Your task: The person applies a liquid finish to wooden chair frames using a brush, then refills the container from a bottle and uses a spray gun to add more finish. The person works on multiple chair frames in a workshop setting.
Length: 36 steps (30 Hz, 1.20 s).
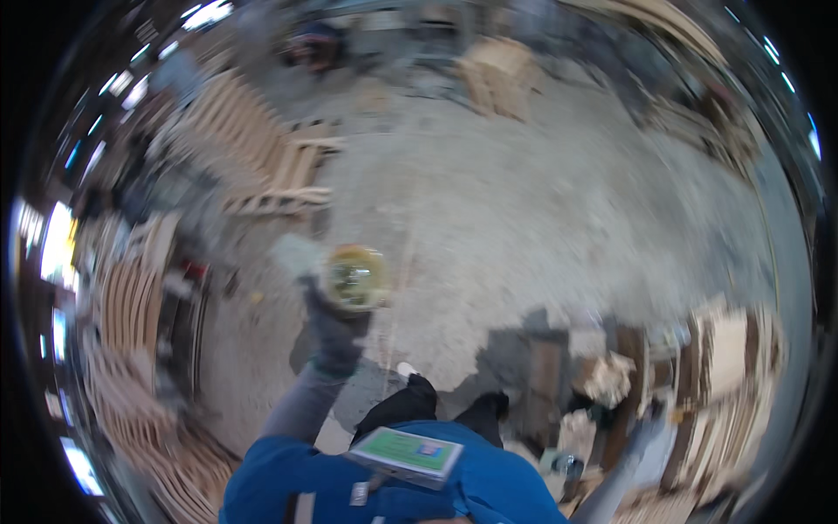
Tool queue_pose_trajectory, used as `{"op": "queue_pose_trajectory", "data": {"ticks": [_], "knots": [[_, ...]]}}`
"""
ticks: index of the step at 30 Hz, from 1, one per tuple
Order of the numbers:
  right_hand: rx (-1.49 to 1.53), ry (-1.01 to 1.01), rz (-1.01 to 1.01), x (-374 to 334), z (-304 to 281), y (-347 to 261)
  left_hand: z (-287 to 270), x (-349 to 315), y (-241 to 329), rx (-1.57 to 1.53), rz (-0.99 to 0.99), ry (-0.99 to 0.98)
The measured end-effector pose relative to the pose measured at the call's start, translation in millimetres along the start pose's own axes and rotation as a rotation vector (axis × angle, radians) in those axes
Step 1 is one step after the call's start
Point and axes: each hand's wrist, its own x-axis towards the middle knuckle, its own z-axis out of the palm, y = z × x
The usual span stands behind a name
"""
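Note:
My left hand [334, 336], in a dark glove, reaches out ahead of me over the concrete floor. It is closed on a round container with a yellowish rim [356, 278] and something greenish and shiny inside; motion blur hides its exact kind. A pale, smeared patch [297, 253] shows just left of it, too blurred to name. My right arm stretches out to the lower right, and my right hand [651, 416] is beside the stacked pale wooden pieces [724, 358]. Blur hides its fingers, so I cannot tell whether it holds anything.
Rows of curved wooden parts [131, 306] stand along the left side. More slatted wooden pieces [279, 175] sit at the far left. A wooden stack [499, 77] rests on the concrete floor [524, 201] at the back. A brown board [546, 393] lies at lower right.

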Motion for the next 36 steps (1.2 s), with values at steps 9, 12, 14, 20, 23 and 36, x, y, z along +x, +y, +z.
{"op": "queue_pose_trajectory", "data": {"ticks": [9,12,14,20,23,36], "knots": [[-0.009,-0.478,-0.645,-88.2,234.5,-207.6,-220.6,10.2,33.5,-0.639,-0.196,0.414],[0.204,-0.666,-0.682,-121.0,307.1,-286.9,-288.7,-11.0,54.4,-0.351,0.059,0.514],[0.256,-0.756,-0.822,-140.8,353.7,-342.6,-320.2,-28.3,68.2,-0.499,0.057,0.604],[0.299,-0.986,-1.208,-227.0,453.8,-515.9,-409.6,-97.1,81.1,-0.445,0.265,1.112],[0.306,-1.064,-1.286,-277.3,493.6,-557.5,-437.8,-123.1,75.5,0.457,0.214,1.259],[0.474,-1.367,-1.433,-415.9,684.6,-735.6,-549.1,-42.1,82.0,0.051,0.513,1.539]]}}
